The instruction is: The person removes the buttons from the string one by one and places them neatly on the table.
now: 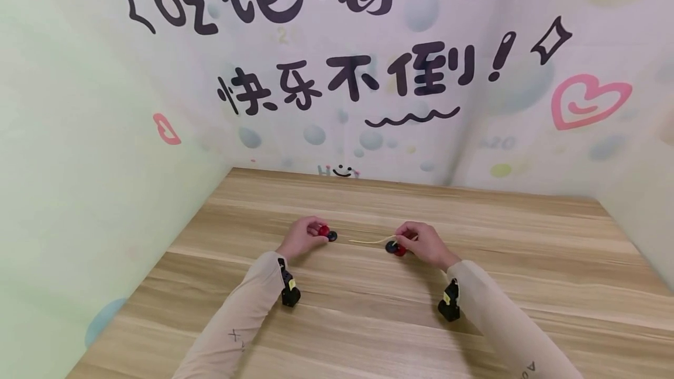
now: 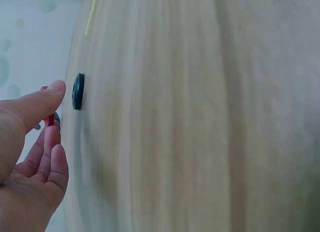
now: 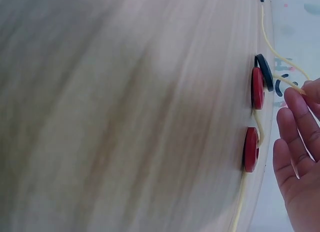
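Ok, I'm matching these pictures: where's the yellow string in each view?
Head: yellow string below and right of centre, pinched by the right hand.
Left wrist: yellow string at top, left of centre.
Right wrist: yellow string down the right side.
Shared landmark: the wooden table.

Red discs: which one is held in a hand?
The red disc in the left hand; the other two red discs are ungripped near the right hand, which pinches yellow cord.

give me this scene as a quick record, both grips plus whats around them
left grip: pinches a red disc
near left grip: a dark disc
right grip: pinches a pale yellow cord
near right grip: two more red discs, another dark disc
surface: wood-grain table
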Motion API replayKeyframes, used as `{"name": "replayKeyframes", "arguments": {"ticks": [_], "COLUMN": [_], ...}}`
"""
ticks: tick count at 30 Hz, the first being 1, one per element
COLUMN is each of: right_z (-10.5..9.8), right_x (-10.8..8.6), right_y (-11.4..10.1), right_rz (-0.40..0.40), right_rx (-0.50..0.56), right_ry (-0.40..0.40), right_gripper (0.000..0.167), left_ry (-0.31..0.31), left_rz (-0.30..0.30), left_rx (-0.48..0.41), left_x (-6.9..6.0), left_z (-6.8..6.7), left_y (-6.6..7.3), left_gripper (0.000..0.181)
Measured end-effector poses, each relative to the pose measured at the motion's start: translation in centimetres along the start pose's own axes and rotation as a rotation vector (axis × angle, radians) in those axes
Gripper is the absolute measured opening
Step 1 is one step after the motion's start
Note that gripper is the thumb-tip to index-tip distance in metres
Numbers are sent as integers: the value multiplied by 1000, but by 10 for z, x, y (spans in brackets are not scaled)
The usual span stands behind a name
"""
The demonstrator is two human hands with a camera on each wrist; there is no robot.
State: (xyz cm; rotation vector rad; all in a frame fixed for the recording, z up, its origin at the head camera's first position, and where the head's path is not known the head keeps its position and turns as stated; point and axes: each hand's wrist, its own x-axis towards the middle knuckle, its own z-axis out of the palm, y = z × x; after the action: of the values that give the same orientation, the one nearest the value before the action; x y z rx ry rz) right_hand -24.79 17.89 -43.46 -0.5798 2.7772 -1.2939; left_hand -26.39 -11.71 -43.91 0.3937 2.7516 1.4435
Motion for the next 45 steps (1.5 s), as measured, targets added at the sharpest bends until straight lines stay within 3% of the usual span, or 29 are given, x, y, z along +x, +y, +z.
{"name": "replayKeyframes", "arguments": {"ticks": [16,24,35,45], "right_z": [1,1,2,1], "right_x": [-1,0,1,0], "right_y": [-1,0,1,2], "right_rz": [-32,-37,-30,-32], "right_rx": [-9,-16,-20,-20], "right_ry": [-5,-9,-11,-7], "right_gripper": [5,5,5,6], "left_ry": [3,-2,-11,-25], "left_rz": [-111,-111,-147,-135], "left_rx": [107,130,106,48], "left_x": [-2,1,3,3], "left_z": [-2,-1,0,-1], "left_y": [-8,-9,-9,-8], "left_gripper": [29,31,34,35]}}
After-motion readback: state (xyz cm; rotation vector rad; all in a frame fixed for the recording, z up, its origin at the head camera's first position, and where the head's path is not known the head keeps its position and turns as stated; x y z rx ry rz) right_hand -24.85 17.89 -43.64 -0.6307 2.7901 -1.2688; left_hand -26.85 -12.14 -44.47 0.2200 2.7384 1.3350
